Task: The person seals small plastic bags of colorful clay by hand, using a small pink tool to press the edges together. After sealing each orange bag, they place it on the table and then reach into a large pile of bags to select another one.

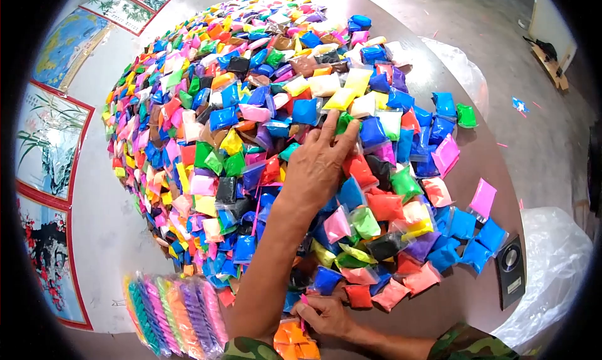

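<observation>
My left hand (316, 162) reaches up over the pile of small coloured packets (326, 84), palm down with its fingers stretched out. Its fingertips are at a green packet (343, 123), just below a yellow packet (340, 99); whether they press on it cannot be made out. Near the table's front edge, my right hand (326, 315) pinches a thin pink strip (304, 310) between thumb and finger. Directly below that hand lies a clear bag of orange packets (295, 344).
Clear bags of coloured packets (179, 316) lie at the lower left. A black device with a round dial (511, 269) sits at the table's right edge. Clear plastic sheeting (549, 266) is beyond it. Framed pictures (53, 140) are at the left.
</observation>
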{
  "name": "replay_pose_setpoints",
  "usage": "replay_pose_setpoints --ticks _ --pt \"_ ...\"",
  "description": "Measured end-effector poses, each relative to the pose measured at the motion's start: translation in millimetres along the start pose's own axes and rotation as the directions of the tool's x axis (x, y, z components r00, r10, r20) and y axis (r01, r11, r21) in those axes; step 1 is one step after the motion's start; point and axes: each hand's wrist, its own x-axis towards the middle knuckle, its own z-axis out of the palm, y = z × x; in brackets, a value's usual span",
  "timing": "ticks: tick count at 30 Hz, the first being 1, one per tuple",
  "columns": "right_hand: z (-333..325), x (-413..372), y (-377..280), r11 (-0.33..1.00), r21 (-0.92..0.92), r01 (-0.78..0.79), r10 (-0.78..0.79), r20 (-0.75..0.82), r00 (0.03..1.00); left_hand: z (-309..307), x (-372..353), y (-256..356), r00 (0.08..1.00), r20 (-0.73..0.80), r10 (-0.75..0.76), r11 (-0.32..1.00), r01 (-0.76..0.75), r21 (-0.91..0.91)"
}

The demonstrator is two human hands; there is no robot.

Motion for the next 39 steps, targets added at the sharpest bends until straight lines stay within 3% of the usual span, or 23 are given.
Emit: replay_pose_setpoints --ticks 2,5,7,11,14,16,20,21,24,29,32,33,36,37,39 --pt "2.4 -2.5 -9.3 0.991 0.103 -0.086 0.087 -0.002 0.996 -2.0 0.2 3.0 0.987 0.139 -0.082 0.996 0.087 -0.035" --pt "3.0 -0.3 0.1 0.999 0.008 0.038 -0.037 -0.038 0.999 13.2 -17.5 -10.4 0.994 0.066 -0.083 0.996 0.085 -0.02" --pt "2.9 -0.4 -1.2 0.999 -0.01 0.036 -0.036 -0.043 0.998 14.5 -29.5 -9.2 0.992 -0.019 -0.125 0.991 0.124 -0.046" --pt "-2.1 -3.1 9.3 0.997 0.016 -0.076 0.075 0.068 0.995 1.4 -60.4 -14.7 0.984 -0.03 -0.174 0.975 0.176 0.132" --pt "-2.6 -1.3 6.8 0.999 -0.032 -0.042 0.043 0.048 0.998 -20.6 -80.6 -26.1 0.966 -0.073 -0.248 0.961 0.255 0.11" --pt "-3.4 -0.9 5.0 0.997 -0.072 -0.042 0.045 0.036 0.998 -33.6 -98.3 -39.3 0.919 -0.086 -0.385 0.923 0.384 -0.03" --pt "4.4 0.1 9.8 0.999 -0.025 0.024 -0.025 -0.055 0.998 -55.4 -121.4 -51.9 0.873 -0.253 -0.418 0.886 0.453 0.098" --pt "3.2 -0.4 8.8 0.999 -0.05 -0.002 0.001 -0.027 1.0 -59.5 -124.0 -53.0 0.815 -0.213 -0.539 0.837 0.547 -0.021" --pt "-2.9 0.7 0.5 0.995 -0.086 -0.056 0.059 0.028 0.998 -63.0 -138.3 -69.7 0.869 -0.31 -0.386 0.868 0.456 0.196" --pt "-2.1 0.9 -8.3 0.996 -0.064 -0.065 0.067 0.026 0.997 -65.4 -141.2 -74.3 0.833 -0.346 -0.433 0.81 0.527 0.256" --pt "-1.9 1.4 -9.5 0.995 -0.081 -0.056 0.058 0.02 0.998 -73.5 -133.6 -68.3 0.749 -0.25 -0.614 0.747 0.653 0.125" --pt "-1.5 1.3 -7.9 0.995 -0.082 -0.053 0.054 0.02 0.998 -70.9 -136.7 -72.2 0.791 -0.334 -0.513 0.809 0.575 0.118" --pt "-0.5 1.4 -2.1 0.995 -0.087 -0.045 0.046 0.016 0.999 -69.9 -144.5 -78.8 0.735 -0.35 -0.581 0.794 0.607 -0.042" --pt "-0.4 1.5 -1.3 0.995 -0.091 -0.045 0.046 0.013 0.999 -71.2 -146.6 -82.2 0.744 -0.393 -0.54 0.823 0.564 -0.063" --pt "0.7 0.7 -2.3 0.995 -0.091 -0.046 0.047 0.006 0.999 -81.3 -148.7 -77.0 0.678 -0.292 -0.675 0.735 0.656 -0.174"
